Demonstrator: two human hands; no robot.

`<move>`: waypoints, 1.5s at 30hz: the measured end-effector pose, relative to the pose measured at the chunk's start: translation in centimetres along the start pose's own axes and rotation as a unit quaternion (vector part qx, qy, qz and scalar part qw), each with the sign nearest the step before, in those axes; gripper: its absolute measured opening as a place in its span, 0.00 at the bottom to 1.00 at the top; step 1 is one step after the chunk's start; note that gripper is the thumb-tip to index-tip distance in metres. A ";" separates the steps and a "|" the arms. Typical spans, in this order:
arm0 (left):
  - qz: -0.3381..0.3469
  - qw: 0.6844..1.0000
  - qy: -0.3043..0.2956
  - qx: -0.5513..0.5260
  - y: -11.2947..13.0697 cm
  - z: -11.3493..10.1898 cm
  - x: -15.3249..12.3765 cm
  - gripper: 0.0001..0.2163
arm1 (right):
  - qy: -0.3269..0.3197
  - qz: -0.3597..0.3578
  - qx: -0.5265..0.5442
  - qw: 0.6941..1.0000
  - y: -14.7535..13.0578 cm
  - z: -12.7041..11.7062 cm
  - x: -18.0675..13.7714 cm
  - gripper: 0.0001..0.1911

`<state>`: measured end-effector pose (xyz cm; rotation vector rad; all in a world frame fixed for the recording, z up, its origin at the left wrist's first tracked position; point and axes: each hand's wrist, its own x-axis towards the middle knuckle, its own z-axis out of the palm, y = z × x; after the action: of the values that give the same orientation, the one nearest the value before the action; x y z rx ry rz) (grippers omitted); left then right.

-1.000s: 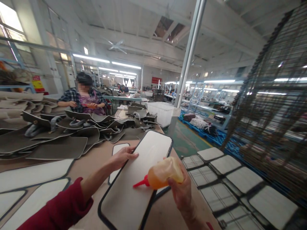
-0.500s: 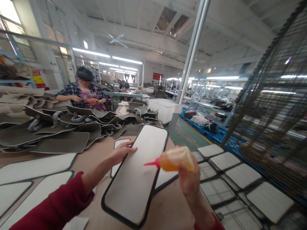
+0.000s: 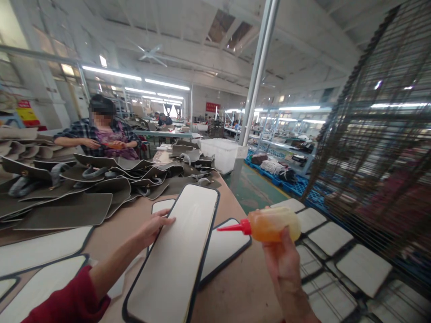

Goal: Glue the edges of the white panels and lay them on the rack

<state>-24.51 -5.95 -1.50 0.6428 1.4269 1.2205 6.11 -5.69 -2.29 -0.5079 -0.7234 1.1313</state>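
A long white panel with a dark rim (image 3: pixel 178 251) lies on the brown table (image 3: pixel 235 291) in front of me. My left hand (image 3: pixel 153 226) rests on the panel's left edge, fingers curled over the rim. My right hand (image 3: pixel 284 264) is raised to the right of the panel and grips an orange glue bottle (image 3: pixel 271 224). Its red nozzle points left, above a second white panel (image 3: pixel 224 246) that lies partly under the first.
Grey bag pieces (image 3: pixel 97 188) are heaped on the far side of the table, and a person in a plaid shirt (image 3: pixel 97 134) works behind them. More white panels (image 3: pixel 363 269) lie on wire racks to the right. A metal post (image 3: pixel 257 76) and a white bin (image 3: pixel 222 154) stand beyond.
My right hand has lifted the glue bottle off the panel and swung it to the right. The left hand has kept its hold on the panel's edge.
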 end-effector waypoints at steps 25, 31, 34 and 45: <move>0.036 0.998 0.008 0.050 -0.1 -2.6 -1.2 0.21 | -0.065 -0.107 -0.083 0.989 -1.5 1.2 7.0 0.32; 0.046 0.997 0.023 0.053 -0.3 -2.5 -0.6 0.21 | -0.109 -0.010 -0.056 0.992 0.1 0.8 4.0 0.31; 0.055 0.995 0.037 0.072 -0.6 -2.9 -0.2 0.23 | -0.097 -0.035 -0.043 0.994 -0.5 1.2 4.0 0.28; 0.081 0.992 -0.019 0.090 0.2 -2.9 -1.5 0.17 | -0.097 -0.104 -0.066 0.988 -2.4 1.9 8.2 0.31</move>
<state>-26.85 -8.12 -1.11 0.9170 1.4868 1.2050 8.21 1.11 2.75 -0.4262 -1.0020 0.9490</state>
